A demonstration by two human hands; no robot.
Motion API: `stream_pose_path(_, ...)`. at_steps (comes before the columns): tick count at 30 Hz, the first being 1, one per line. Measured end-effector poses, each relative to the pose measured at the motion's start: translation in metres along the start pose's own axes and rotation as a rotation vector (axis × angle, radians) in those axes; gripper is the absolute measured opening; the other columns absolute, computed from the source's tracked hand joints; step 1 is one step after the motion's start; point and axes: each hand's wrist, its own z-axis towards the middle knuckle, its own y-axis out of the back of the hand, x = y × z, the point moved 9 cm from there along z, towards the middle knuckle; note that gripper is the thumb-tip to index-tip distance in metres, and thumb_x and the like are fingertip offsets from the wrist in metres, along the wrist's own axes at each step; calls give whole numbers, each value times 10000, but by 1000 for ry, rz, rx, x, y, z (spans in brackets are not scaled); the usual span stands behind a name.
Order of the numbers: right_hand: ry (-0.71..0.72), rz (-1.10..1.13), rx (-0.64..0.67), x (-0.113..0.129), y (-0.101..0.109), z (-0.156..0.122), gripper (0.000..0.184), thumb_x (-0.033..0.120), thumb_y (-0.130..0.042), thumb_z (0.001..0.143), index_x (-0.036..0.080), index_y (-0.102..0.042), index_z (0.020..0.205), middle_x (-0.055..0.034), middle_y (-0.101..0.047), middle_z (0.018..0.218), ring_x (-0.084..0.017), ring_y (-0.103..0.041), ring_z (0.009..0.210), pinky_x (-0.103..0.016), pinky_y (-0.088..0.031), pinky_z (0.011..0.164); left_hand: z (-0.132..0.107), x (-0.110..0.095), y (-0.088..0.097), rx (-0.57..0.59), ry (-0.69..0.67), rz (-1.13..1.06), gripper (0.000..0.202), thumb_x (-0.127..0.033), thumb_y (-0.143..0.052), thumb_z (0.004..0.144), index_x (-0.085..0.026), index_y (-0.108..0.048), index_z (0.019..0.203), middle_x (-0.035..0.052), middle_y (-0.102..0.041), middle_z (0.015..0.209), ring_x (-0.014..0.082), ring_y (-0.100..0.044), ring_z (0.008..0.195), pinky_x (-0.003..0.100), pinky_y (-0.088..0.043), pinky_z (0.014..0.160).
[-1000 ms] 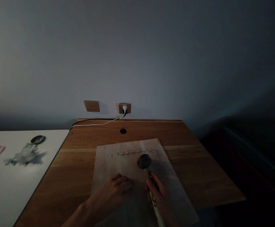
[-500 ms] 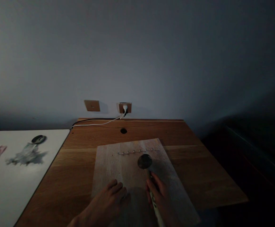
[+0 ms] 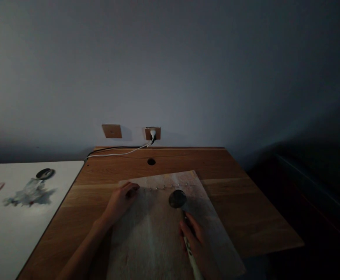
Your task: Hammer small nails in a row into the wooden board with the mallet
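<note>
My right hand (image 3: 195, 237) is closed around the pale, patterned handle of a spoon-like tool (image 3: 177, 199). Its dark round head hangs over or rests on a pale board (image 3: 146, 237); I cannot tell which. Several small shiny nail-like pieces (image 3: 164, 187) run in a row across the board's far part. At the left end of that row, my left hand (image 3: 124, 196) has its fingers curled together near the board's far left corner. Whatever those fingertips hold, if anything, is hidden or too small to make out.
Under the board is a wooden table (image 3: 240, 217) against a grey wall. A white table (image 3: 9, 241) adjoins on the left, bearing a dark round dish (image 3: 45, 174) and a crumpled plastic bag (image 3: 31, 192). White and black cables (image 3: 123, 153) lead to a wall socket (image 3: 157, 134).
My left hand has moved away and left, from the middle of the board to the left end of the row. My right hand and its tool have stayed nearly in place.
</note>
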Motion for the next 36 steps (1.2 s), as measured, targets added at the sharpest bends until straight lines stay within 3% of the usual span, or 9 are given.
stream_pose_path(15, 30, -31, -27, 4, -3, -1, 591, 651, -704, 780, 195, -656, 1153, 39, -593, 672, -75, -476, 377, -185, -371, 326, -6, -3, -4, 21, -43, 46, 189, -218, -550, 875, -211, -718, 962, 59, -729, 990, 203, -711, 867, 332, -576, 817)
stream_pose_path(18, 43, -54, 88, 18, -25, 2, 581, 646, -689, 791, 191, -659, 1151, 43, -584, 675, -76, -475, 383, -184, -364, 324, -6, 0, -4, 17, -5, 27, 245, -206, -544, 861, -210, -708, 1044, 65, -748, 996, 210, -715, 877, 340, -574, 833)
stream_pose_path(22, 101, -71, 265, 46, -70, 6, 484, 606, -648, 847, 179, -655, 1076, 43, -575, 711, -65, -479, 401, -181, -369, 341, -7, 2, -2, -21, 8, -12, 346, -185, -554, 833, -211, -664, 1160, 52, -753, 984, 192, -708, 808, 330, -572, 794)
stream_pose_path(27, 177, -46, 385, 67, -117, 13, 414, 561, -595, 891, 179, -619, 1051, 58, -551, 710, -58, -474, 398, -175, -353, 338, -8, 5, -3, -16, 35, -64, 391, -174, -560, 836, -196, -632, 1220, 35, -749, 893, 192, -704, 748, 302, -554, 721)
stream_pose_path(32, 184, -107, 391, 62, -135, 19, 346, 528, -579, 902, 185, -595, 940, 62, -546, 701, -54, -479, 397, -167, -359, 335, -9, 10, -2, -33, 37, -98, 499, -136, -567, 799, -179, -582, 1295, 71, -765, 998, 233, -735, 842, 333, -570, 766)
stream_pose_path(36, 170, -108, 356, 58, -136, 21, 373, 540, -575, 903, 180, -615, 991, 56, -557, 708, -55, -469, 394, -171, -360, 331, -10, 11, -2, -28, 37, -104, 476, -156, -567, 820, -180, -585, 1295, 85, -762, 1057, 251, -735, 913, 357, -571, 817)
